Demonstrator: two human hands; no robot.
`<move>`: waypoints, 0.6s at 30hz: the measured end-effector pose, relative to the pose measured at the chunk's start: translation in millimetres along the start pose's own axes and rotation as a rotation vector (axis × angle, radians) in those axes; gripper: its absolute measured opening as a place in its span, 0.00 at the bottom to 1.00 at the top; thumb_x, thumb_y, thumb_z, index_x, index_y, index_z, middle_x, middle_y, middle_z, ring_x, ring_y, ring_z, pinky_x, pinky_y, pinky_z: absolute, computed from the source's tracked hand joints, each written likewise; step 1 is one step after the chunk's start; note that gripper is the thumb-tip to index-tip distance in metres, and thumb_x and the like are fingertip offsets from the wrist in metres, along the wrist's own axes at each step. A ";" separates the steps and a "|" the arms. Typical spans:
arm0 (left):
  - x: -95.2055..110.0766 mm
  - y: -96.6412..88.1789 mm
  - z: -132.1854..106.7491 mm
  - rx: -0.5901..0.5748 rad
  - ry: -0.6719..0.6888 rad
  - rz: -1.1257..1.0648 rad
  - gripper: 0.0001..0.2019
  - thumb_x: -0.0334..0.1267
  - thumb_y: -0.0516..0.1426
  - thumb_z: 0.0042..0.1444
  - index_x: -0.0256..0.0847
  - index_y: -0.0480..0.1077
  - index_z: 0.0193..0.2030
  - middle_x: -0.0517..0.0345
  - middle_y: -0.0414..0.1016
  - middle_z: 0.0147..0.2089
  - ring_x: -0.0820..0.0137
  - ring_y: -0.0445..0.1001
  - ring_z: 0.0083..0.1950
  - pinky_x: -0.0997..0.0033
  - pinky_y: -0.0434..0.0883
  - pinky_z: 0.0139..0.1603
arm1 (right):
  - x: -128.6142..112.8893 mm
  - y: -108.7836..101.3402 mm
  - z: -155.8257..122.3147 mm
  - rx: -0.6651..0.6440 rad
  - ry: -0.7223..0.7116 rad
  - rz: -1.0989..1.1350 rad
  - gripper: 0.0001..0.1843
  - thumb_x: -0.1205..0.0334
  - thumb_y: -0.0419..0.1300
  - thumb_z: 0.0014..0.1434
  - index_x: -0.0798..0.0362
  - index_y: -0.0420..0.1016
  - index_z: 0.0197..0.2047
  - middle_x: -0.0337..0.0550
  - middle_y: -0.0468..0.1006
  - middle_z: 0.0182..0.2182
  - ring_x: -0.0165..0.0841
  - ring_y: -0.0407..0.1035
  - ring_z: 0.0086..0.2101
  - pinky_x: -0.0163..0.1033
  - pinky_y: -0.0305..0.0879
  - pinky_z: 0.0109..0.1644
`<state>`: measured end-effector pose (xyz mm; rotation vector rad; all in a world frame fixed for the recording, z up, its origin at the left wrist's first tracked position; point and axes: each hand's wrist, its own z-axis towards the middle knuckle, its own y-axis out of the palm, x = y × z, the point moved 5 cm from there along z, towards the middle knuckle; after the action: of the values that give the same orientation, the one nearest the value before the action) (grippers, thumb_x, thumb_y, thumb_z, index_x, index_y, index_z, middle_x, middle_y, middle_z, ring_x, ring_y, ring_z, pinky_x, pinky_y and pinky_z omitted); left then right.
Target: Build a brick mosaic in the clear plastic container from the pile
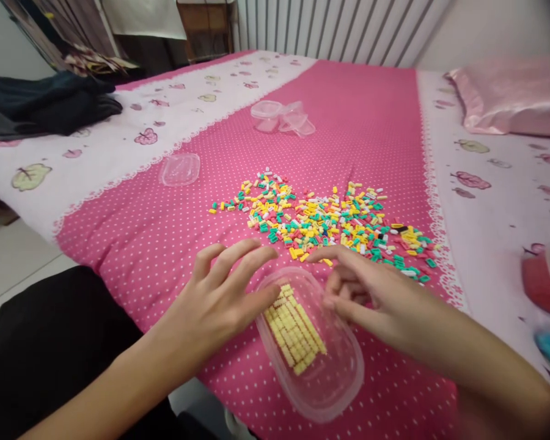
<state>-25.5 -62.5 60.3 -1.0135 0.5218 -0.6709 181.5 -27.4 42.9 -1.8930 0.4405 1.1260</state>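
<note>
A clear plastic container (323, 391) lies on the pink bedspread in front of me, with pale yellow toy bricks (296, 330) packed in neat rows along its left side. My left hand (224, 290) hovers at the container's upper left with fingers spread, its thumb over the rim and the bricks' top end. Above the container's right edge is my right hand (371, 290), index finger stretched toward the loose bricks and the other fingers curled but apart from the thumb. Nothing shows in either hand. Just beyond both hands spreads a pile of loose small bricks (311, 220) in yellow, green, white and red.
Clear lids or containers (282, 117) lie farther back on the bedspread (366, 122), and another clear piece (180, 169) is at the left. Dark clothing (46, 104) rests at the far left. A pink pillow (513, 98) is at the right, above a red-filled container (545, 281).
</note>
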 end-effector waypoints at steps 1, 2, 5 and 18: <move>1.6 -0.2 -0.6 0.001 -0.005 0.009 0.12 0.33 0.51 0.71 0.44 0.72 0.55 0.46 0.66 0.65 0.54 0.60 0.68 0.49 0.58 0.64 | -0.6 2.8 -2.5 -0.012 0.010 -0.020 0.24 0.55 0.57 0.67 0.41 0.60 0.65 0.35 0.75 0.34 0.31 0.72 0.29 0.39 0.68 0.33; 3.5 -0.5 -1.7 -0.007 -0.012 0.016 0.12 0.33 0.50 0.71 0.44 0.72 0.55 0.45 0.66 0.66 0.53 0.60 0.68 0.48 0.58 0.64 | -2.1 5.7 -4.9 -0.021 0.013 -0.053 0.24 0.55 0.56 0.68 0.39 0.58 0.65 0.35 0.75 0.35 0.30 0.72 0.29 0.39 0.69 0.34; 10.4 -4.1 -6.5 -0.030 -0.029 0.053 0.14 0.31 0.47 0.71 0.41 0.73 0.54 0.44 0.65 0.66 0.51 0.61 0.68 0.48 0.59 0.62 | -12.1 12.6 -9.2 0.012 -0.058 -0.194 0.18 0.52 0.55 0.69 0.36 0.63 0.61 0.40 0.73 0.48 0.34 0.74 0.42 0.44 0.72 0.46; 31.1 -1.4 -2.0 -0.102 -0.039 0.275 0.15 0.32 0.51 0.70 0.38 0.76 0.56 0.54 0.67 0.68 0.58 0.62 0.65 0.51 0.63 0.62 | -21.0 37.9 5.2 0.101 -0.388 -0.466 0.17 0.66 0.47 0.72 0.47 0.69 0.59 0.46 0.65 0.63 0.34 0.57 0.63 0.48 0.59 0.69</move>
<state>-5.7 -86.5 57.9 -1.0247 0.6528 -0.3828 142.6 -47.1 40.5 -1.5305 -0.1540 1.0892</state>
